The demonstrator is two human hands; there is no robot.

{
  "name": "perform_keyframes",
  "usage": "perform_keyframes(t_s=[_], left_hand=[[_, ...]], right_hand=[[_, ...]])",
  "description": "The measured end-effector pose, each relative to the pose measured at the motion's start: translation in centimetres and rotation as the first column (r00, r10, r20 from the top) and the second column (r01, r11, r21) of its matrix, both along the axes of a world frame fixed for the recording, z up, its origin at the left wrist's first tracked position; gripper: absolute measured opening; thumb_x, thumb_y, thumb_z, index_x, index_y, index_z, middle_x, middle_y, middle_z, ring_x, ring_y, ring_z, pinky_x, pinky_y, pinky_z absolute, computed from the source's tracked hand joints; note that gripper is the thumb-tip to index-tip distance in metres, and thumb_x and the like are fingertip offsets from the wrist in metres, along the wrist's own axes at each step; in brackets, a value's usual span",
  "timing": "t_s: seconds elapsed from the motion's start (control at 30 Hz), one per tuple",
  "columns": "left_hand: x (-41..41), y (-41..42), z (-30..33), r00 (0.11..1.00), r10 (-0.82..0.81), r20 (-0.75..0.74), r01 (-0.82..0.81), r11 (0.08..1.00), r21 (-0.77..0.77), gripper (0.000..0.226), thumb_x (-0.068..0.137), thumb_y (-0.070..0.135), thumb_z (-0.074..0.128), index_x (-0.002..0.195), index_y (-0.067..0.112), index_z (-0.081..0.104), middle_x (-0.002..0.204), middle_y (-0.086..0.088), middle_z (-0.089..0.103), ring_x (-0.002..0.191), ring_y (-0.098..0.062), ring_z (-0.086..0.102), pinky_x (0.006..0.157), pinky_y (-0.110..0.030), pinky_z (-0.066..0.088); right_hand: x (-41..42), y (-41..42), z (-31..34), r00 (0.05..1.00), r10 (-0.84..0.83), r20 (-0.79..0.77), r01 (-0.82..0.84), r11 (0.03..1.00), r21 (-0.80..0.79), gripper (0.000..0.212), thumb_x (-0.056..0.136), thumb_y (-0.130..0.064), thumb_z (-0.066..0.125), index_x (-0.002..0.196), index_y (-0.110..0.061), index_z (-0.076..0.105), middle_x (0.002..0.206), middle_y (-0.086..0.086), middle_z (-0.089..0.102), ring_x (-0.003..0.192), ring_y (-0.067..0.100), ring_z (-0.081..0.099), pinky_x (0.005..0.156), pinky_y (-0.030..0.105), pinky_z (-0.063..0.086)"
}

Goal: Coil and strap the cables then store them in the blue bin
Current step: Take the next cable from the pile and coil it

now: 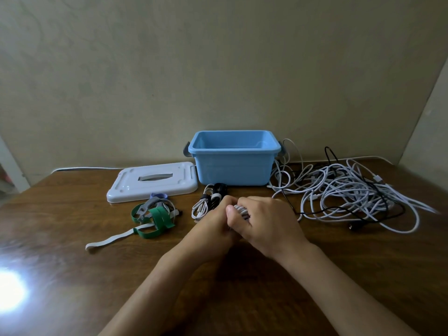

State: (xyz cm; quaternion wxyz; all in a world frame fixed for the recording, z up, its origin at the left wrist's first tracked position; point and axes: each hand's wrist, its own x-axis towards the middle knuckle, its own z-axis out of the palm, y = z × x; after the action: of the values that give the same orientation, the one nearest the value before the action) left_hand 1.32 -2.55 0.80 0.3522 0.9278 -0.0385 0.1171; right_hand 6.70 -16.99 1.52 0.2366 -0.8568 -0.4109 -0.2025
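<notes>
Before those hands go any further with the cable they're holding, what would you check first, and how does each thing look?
1. Coil held firmly: ok. The left hand and right hand both grip the white coil.
2. Strap on that coil: cannot tell, the fingers hide it.
3. Spare straps within reach: ok. The strap pile lies left of the hands.
4. Blue bin open: ok. The white lid lies beside it on the table.
5. Room in the bin: ok, no cables show inside.
6. Work left: not ok. The tangled cables remain loose on the right.
</notes>
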Motion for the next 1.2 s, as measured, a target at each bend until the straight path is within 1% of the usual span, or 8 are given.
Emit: perform_keyframes(t_s=[0.33,0.53,0.63,0.73,0.9,1.03,1.1,1.2], left_hand=[[0.6,-0.5,-0.2,0.993,0.108,0.040,-0.110,0.993,0.048,0.040,0.084,0.025,0.076,0.113,0.025,0.050,0.098,0.011,0.063,0.089,-0.005,0.062,0.069,-0.012,0.047],[0.3,-0.8,0.1,0.969,0.166,0.182,-0.218,0.923,0.318,0.023,0.095,0.031,0.061,0.116,0.024,0.055,0.101,0.006,0.066,0.089,-0.014,0.062,0.074,-0.031,0.053],[0.1,-1.1,0.1,0.968,0.150,0.202,-0.222,0.888,0.402,0.020,0.101,0.037,0.051,0.115,0.022,0.052,0.100,0.004,0.065,0.081,-0.013,0.058,0.063,-0.025,0.041],[-0.1,-1.3,0.2,0.980,0.120,0.157,-0.179,0.877,0.446,0.020,0.102,0.035,0.048,0.113,0.019,0.050,0.097,0.001,0.065,0.077,-0.016,0.059,0.065,-0.031,0.050],[-0.8,-1.3,0.6,0.996,0.092,0.016,-0.088,0.868,0.490,0.021,0.101,0.037,0.048,0.109,0.017,0.051,0.096,-0.003,0.064,0.083,-0.024,0.062,0.074,-0.043,0.054],[-1.2,0.0,1.7,0.984,0.178,0.018,-0.168,0.884,0.437,0.018,0.101,0.038,0.051,0.100,0.020,0.052,0.093,0.001,0.062,0.079,-0.016,0.058,0.071,-0.036,0.053],[-1.9,1.6,2.4,0.973,0.226,0.037,-0.223,0.897,0.382,0.016,0.102,0.037,0.052,0.099,0.021,0.053,0.092,0.004,0.062,0.076,-0.011,0.058,0.067,-0.029,0.052],[-4.2,5.2,2.6,0.955,0.287,0.078,-0.296,0.892,0.340,0.018,0.103,0.036,0.049,0.090,0.024,0.049,0.082,0.011,0.056,0.066,-0.002,0.051,0.055,-0.017,0.035]], right_hand=[[1.1,0.2,-1.4,0.963,0.119,-0.243,-0.051,0.961,0.272,0.054,0.100,-0.049,0.048,0.051,-0.026,0.046,0.049,-0.005,0.048,0.052,0.014,0.051,0.047,0.021,0.030],[1.0,0.6,-1.5,0.973,0.060,-0.223,0.029,0.926,0.376,0.059,0.100,-0.053,0.044,0.051,-0.022,0.051,0.048,-0.002,0.052,0.050,0.015,0.055,0.045,0.032,0.041],[1.2,0.5,-1.5,0.943,0.035,-0.330,0.091,0.929,0.358,0.057,0.102,-0.049,0.047,0.054,-0.022,0.061,0.053,-0.004,0.061,0.056,0.010,0.063,0.054,0.038,0.052],[1.2,0.1,-1.6,0.916,0.050,-0.399,0.091,0.941,0.327,0.055,0.102,-0.049,0.046,0.062,-0.020,0.069,0.061,-0.003,0.068,0.063,0.009,0.067,0.061,0.038,0.056],[0.4,-0.9,-0.5,0.892,0.012,-0.452,0.066,0.985,0.157,0.061,0.102,-0.055,0.040,0.056,-0.021,0.062,0.058,-0.003,0.065,0.058,0.008,0.061,0.055,0.024,0.043],[0.7,-1.5,0.1,0.848,0.057,-0.526,0.101,0.958,0.267,0.064,0.101,-0.060,0.030,0.062,-0.019,0.061,0.061,-0.002,0.062,0.058,0.008,0.057,0.063,0.029,0.047],[0.7,-1.4,0.5,0.861,0.049,-0.506,0.093,0.964,0.251,0.050,0.102,-0.056,0.034,0.078,-0.028,0.067,0.072,-0.003,0.067,0.068,0.009,0.063,0.069,0.035,0.054],[0.1,0.1,1.1,0.907,0.034,-0.419,0.018,0.993,0.119,0.019,0.103,-0.046,0.047,0.094,-0.038,0.062,0.081,-0.014,0.067,0.071,0.000,0.063,0.065,0.022,0.050]])
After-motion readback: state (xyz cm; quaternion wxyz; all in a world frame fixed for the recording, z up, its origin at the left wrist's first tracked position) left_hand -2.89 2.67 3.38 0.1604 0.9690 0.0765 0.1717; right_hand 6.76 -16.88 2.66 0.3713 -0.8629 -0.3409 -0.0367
